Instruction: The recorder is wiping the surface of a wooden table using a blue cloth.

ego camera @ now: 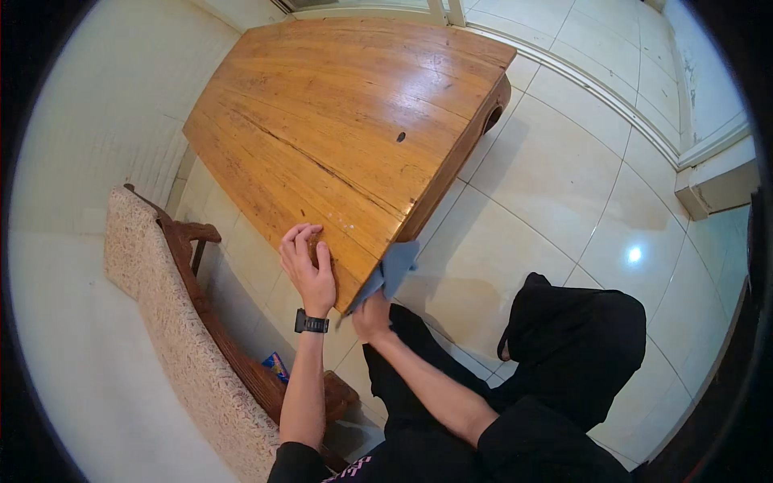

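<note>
A large wooden table with a glossy plank top stretches away before me, a long crack running along it. My left hand, with a black watch on its wrist, rests on the top near its closest corner, fingers slightly bent and apart. At the table's near edge my right hand grips a grey-blue cloth against the side, just below the top. Part of the cloth hangs out beyond the edge. The fingers of my right hand are partly hidden by the cloth and the corner.
A wooden bench with a patterned cushion stands along the left wall. A small blue packet lies beside it. Pale floor tiles spread to the right, with a sliding-door track beyond the table. My knees are close to the near corner.
</note>
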Motion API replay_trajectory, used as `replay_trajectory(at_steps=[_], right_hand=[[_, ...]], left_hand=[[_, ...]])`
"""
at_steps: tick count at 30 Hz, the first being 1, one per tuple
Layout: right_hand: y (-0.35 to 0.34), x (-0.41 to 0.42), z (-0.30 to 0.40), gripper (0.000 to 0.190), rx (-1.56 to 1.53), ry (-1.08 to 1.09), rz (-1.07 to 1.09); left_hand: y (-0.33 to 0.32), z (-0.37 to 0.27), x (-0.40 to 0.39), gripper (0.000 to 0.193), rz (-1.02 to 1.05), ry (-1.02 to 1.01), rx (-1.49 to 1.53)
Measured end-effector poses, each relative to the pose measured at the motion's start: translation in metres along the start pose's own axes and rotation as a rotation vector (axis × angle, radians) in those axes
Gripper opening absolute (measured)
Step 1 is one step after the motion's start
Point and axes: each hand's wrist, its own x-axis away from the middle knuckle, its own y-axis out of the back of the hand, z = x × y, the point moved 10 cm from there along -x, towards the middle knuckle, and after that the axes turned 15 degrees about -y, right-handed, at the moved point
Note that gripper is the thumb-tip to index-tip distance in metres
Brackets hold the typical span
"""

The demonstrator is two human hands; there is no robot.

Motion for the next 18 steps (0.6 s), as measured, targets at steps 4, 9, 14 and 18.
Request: replay_trajectory(at_steps=[4, 9, 14, 18], right_hand=[[0.036, -0.081, -0.013, 0.072, -0.102, -0.003, -0.315], [0.147, -0.215, -0.063, 0.072, -0.113, 0.066, -0.641], [0.142, -0.234, -0.007, 0.068, -0.273, -0.086, -0.490], [0.132, -0.193, -0.094, 0.063, -0.687, -0.262, -0.481]], left_hand=[[0.013, 0.003, 0.000, 0.024, 0.016, 0.013, -0.032], [-0.020, -0.017, -0.007, 0.023, 0.035, 0.001, 0.026], [0.008, 0.005, 0.000, 0.023, 0.049, 0.012, -0.014], [-0.038, -0.020, -0.008, 0.024, -0.009, -0.007, 0.164]])
